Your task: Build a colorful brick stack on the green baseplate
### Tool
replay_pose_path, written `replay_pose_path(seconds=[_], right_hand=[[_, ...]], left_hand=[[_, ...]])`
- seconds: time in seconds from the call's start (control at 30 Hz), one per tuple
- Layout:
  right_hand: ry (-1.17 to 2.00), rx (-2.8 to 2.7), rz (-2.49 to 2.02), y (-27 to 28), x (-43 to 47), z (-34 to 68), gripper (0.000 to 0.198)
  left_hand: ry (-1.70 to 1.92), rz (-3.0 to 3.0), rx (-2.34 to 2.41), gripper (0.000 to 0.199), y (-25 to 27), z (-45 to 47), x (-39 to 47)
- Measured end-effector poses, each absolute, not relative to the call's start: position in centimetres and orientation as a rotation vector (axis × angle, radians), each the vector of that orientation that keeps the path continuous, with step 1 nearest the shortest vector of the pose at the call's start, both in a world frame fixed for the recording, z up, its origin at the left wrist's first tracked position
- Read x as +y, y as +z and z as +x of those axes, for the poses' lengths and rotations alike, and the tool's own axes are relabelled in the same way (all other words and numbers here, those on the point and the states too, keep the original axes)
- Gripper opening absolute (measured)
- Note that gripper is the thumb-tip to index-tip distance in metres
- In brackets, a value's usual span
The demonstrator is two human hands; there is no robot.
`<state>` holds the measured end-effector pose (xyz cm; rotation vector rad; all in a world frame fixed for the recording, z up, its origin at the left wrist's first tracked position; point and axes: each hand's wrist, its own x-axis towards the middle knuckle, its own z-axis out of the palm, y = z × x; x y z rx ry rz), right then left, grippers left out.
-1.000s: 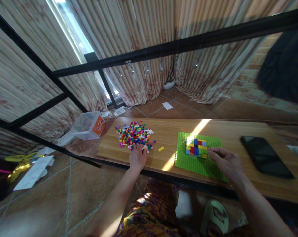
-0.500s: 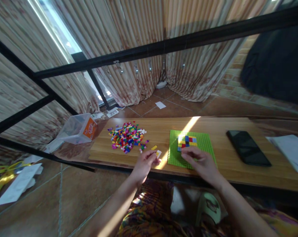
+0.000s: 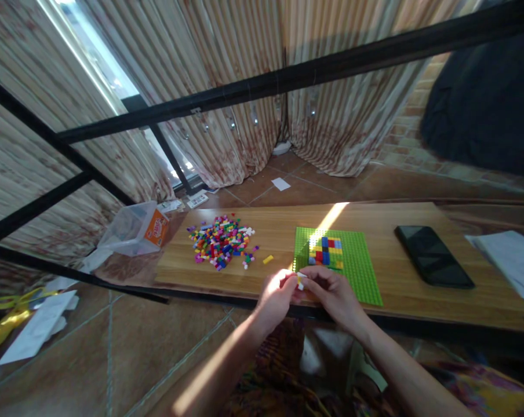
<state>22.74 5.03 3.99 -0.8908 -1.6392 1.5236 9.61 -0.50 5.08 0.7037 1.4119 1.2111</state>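
My left hand (image 3: pixel 276 295) pinches some small white and yellow toy bricks (image 3: pixel 300 282) just in front of the green baseplate (image 3: pixel 361 260). My right hand (image 3: pixel 334 292) meets it there, its thumb and fingertips closed on the same bricks. How many they are, and how they join, is hidden by the fingers. On the baseplate lies a flat patch of red, blue, yellow and light blue bricks (image 3: pixel 326 251), right behind my right hand. A single yellow brick (image 3: pixel 268 259) rests on the wooden table (image 3: pixel 275 223) to the left of the plate.
A loose heap of many-coloured bricks (image 3: pixel 222 243) spreads over the table's left part. Beyond it stands a clear plastic box (image 3: pixel 131 231) with an orange label. A black phone or tablet (image 3: pixel 433 258) and white papers (image 3: pixel 508 260) lie on the right. A black metal bar (image 3: pixel 253 87) crosses behind.
My right hand has left the brick patch and moved left to the bricks in my left hand. My left hand has shifted right, towards the baseplate. More of the patch now shows.
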Motion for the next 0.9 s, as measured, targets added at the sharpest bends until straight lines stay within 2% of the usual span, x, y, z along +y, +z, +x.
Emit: replay_pose_path(seconds=[0.27, 0.47, 0.9], right_hand=[[1.627, -1.662, -0.852, 4.0, 4.6, 22.6, 0.031], [1.767, -1.532, -0.816, 4.1, 4.0, 22.0, 0.03], [1.927, -1.166, -0.906, 3.7, 3.3, 21.3, 0.03]], left_hand=[[1.202, 0.802, 1.451, 0.025, 4.9, 9.3, -0.7], [1.185, 0.746, 1.315, 0.04, 4.2, 8.4, -1.0], [1.317, 0.621, 1.315, 0.042, 4.1, 8.9, -1.5]])
